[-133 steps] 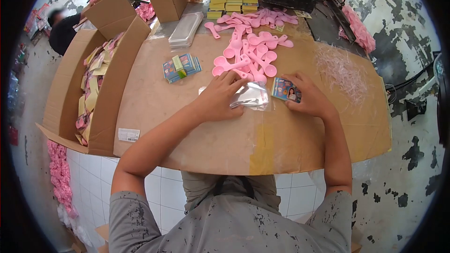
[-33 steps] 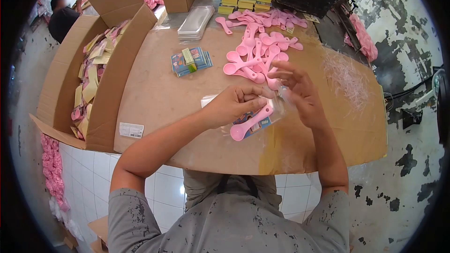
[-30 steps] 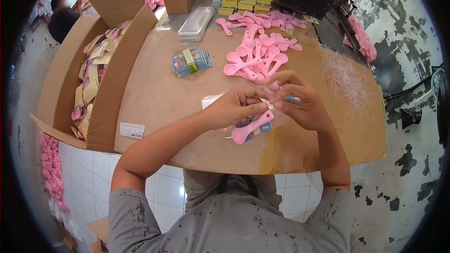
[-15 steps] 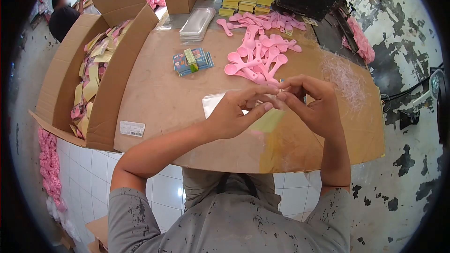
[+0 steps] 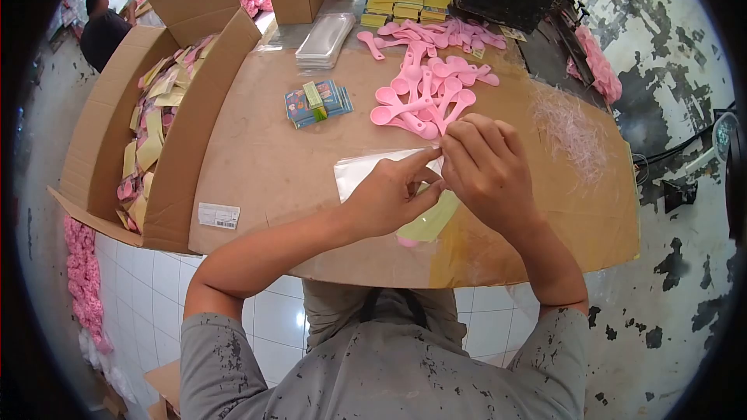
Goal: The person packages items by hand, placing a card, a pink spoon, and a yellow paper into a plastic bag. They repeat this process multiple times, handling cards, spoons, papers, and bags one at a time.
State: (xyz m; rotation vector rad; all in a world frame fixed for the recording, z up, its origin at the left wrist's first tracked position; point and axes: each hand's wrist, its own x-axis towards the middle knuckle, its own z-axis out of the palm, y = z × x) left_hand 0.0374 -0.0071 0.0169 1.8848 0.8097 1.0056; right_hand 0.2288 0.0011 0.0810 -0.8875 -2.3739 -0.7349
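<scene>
Both of my hands meet over the front middle of the table. Between and below them hangs a clear plastic bag with a yellow-green card (image 5: 433, 218) in it and a bit of pink at its lower end. My left hand (image 5: 391, 196) is closed, thumb and forefinger pinching the bag's upper part. Curled with its fingertips together, my right hand (image 5: 490, 179) grips the bag's top edge. The exact fingertip contact is partly hidden. White-looking flat plastic sleeves (image 5: 352, 176) lie under my left hand. Just beyond is a pile of pink measuring spoons (image 5: 420, 97).
A banded stack of blue cards (image 5: 317, 103) lies left of the spoons, with clear plastic trays (image 5: 325, 40) behind it. A large carton (image 5: 175, 140) of packed items stands left. Plastic strips (image 5: 572, 132) lie right. A person (image 5: 105, 29) is at far left.
My right hand has moved left and turned over, its fingers now curled together. The card has shifted slightly left and down. My left hand has stayed nearly in place.
</scene>
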